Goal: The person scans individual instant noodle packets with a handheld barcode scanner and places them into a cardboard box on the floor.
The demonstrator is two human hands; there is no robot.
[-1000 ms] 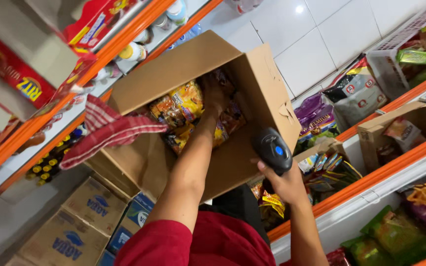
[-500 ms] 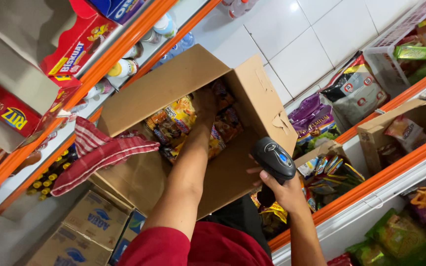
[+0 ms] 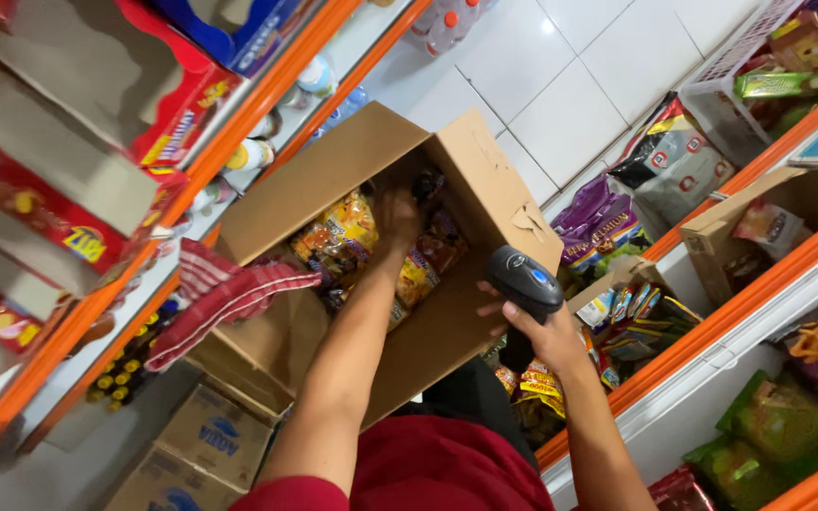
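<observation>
A big open cardboard box [image 3: 485,180] stands between two shop shelves, filled with yellow and brown snack packets [image 3: 347,227]. My left hand [image 3: 398,216] reaches deep into the box and rests on the packets; its fingers are partly hidden, so I cannot tell whether it grips one. My right hand [image 3: 546,331] is outside the box, by its right wall, closed around the handle of a black barcode scanner [image 3: 523,284] with a blue button. A red striped cloth [image 3: 229,293] hangs over the box's left flap.
Orange-edged shelves [image 3: 134,265] on the left carry red cracker boxes and bottles. Shelves on the right [image 3: 712,322] hold snack bags and a small cardboard box [image 3: 759,218]. Cartons [image 3: 215,435] are stacked on the floor below. White floor tiles [image 3: 570,76] show beyond the box.
The view has shifted, so the box and shelves sit lower right in frame. My left hand stays in the box; the scanner hand has drifted slightly.
</observation>
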